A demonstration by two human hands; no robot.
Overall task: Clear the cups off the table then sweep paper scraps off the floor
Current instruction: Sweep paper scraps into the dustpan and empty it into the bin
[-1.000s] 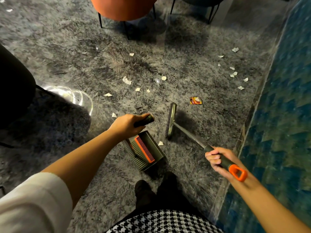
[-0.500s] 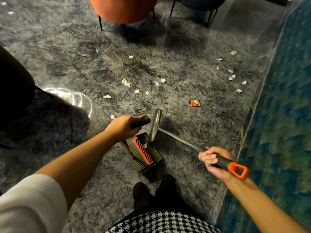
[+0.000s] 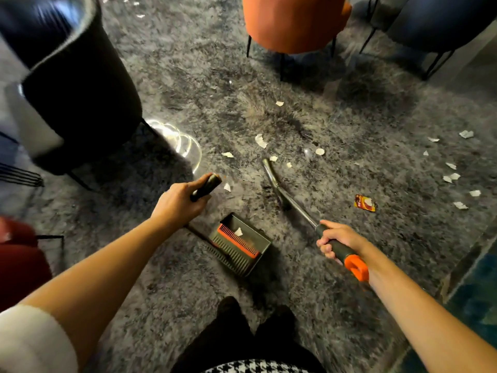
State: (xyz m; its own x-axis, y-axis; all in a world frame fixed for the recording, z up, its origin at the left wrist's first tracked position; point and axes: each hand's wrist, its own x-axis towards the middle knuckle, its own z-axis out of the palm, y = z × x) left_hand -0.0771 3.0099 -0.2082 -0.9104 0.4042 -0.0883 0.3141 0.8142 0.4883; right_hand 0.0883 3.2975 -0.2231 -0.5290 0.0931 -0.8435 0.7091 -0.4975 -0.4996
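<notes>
**Dustpan and broom both in hand, scraps on the rug**

Your left hand [image 3: 177, 203] is curled round the dark grip of the dustpan [image 3: 242, 247]. The pan sits on the grey shaggy rug [image 3: 349, 305], just ahead of your shoes [image 3: 258, 316]. One white scrap [image 3: 238, 232] lies inside the pan, against the orange comb strip.

Your right hand [image 3: 339, 239] is wrapped round the broom [image 3: 298, 208] at its dark sleeve, with the orange loop end sticking out behind the fist. The broom head is down on the rug, beyond the pan and apart from it.

Paper scraps [image 3: 261, 141] lie in a loose group just past the broom head. A further cluster [image 3: 454, 176] lies well off to the right, and a red-and-yellow wrapper [image 3: 364, 203] lies between the broom and that cluster.

An orange chair [image 3: 293, 22] stands ahead and a black chair [image 3: 80, 90] to the left.
</notes>
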